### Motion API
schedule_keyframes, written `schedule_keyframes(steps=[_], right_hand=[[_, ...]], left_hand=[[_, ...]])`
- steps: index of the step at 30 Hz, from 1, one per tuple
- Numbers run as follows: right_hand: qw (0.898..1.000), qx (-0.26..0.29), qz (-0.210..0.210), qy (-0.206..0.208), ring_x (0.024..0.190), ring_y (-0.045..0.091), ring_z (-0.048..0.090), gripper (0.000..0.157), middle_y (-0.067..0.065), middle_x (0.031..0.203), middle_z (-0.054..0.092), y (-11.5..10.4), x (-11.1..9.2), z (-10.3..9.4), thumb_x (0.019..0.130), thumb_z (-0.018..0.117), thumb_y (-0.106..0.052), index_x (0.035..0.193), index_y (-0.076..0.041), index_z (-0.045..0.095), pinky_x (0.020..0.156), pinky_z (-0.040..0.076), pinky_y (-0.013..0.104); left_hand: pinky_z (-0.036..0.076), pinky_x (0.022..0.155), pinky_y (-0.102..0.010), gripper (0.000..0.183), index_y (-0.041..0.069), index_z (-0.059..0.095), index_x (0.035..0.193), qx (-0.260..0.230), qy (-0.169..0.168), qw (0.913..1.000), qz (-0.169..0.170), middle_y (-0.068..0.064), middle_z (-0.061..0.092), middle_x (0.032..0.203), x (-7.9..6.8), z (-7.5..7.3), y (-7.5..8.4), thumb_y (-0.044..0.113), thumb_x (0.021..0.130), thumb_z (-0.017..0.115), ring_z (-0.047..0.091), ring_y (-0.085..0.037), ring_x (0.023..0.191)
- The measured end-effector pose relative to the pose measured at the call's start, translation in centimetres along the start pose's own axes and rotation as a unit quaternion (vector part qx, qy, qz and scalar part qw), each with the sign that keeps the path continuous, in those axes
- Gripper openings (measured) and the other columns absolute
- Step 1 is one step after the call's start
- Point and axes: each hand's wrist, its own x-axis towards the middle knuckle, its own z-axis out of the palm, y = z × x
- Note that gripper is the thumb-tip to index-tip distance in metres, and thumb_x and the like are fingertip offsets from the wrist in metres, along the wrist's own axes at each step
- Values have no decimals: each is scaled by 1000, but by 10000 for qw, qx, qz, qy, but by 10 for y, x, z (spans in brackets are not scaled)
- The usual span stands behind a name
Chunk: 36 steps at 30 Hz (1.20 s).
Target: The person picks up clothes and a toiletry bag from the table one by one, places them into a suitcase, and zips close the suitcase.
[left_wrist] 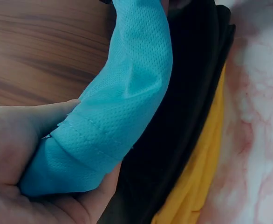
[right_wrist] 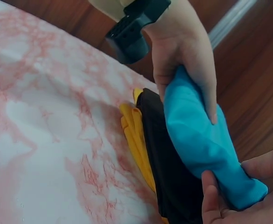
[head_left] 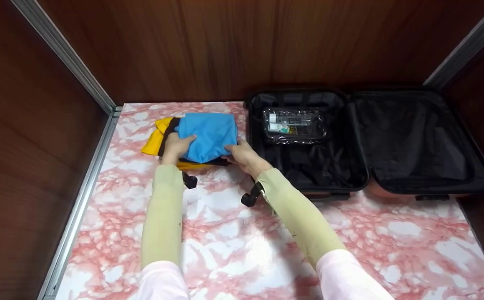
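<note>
Both hands hold a folded blue garment [head_left: 208, 135] by its opposite sides. The left hand [head_left: 178, 146] grips its left side, thumb on top and fingers beneath, as the left wrist view shows with the blue cloth [left_wrist: 122, 93] bulging between. On the other side the right hand [head_left: 244, 155] pinches the edge, thumb over the top; in the right wrist view its fingers [right_wrist: 210, 198] curl under the cloth. Below the blue garment lies a folded black cloth [right_wrist: 174, 172], stacked on a yellow cloth [head_left: 155, 139] that sticks out at the left and front.
Right of the stack an open black suitcase [head_left: 308, 193] lies flat, its lid [head_left: 417, 137] folded out to the right. A clear pouch with small tubes [head_left: 294, 125] sits inside it. Wooden panels [head_left: 225, 50] enclose the marble-patterned table [head_left: 225, 250] at back and sides.
</note>
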Motion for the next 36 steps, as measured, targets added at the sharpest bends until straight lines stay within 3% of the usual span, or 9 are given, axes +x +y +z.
schedule_keyframes(steps=[5,10,19,26,36], right_hand=[[9999,134,-83,67,93,29,64,49,15,110,56,-2,0,-2,103,47,5,150,6,36,104,44,46],[9995,201,-239,101,86,24,63,45,14,105,57,-7,-1,-3,102,47,7,147,8,39,108,40,49],[9983,-14,-579,59,81,21,63,40,11,94,60,-25,-6,-9,101,48,7,142,11,45,87,52,34],[9964,72,-842,-43,83,19,62,43,12,100,60,-40,-9,-16,102,48,7,144,10,43,104,45,47],[9942,76,-1071,-91,87,21,62,38,13,102,59,-59,-17,-29,102,48,5,139,11,45,98,47,43]], left_hand=[[35,113,-40,72,-12,33,151,-241,-80,9996,87,-25,42,152,-3,0,8,32,101,62,43,-32,136],[37,112,-41,67,-11,39,148,-272,55,9991,328,-24,47,148,-5,1,16,31,101,62,47,-33,132],[42,108,-43,63,-12,46,143,-82,386,9950,912,-25,54,139,-9,2,34,32,101,64,54,-35,123],[45,104,-40,56,-9,52,138,-350,578,9894,1283,-23,59,132,-10,6,46,30,100,66,58,-33,116],[43,106,-38,58,-6,50,140,-709,775,9819,1576,-19,57,136,-18,15,64,32,100,66,56,-30,118]])
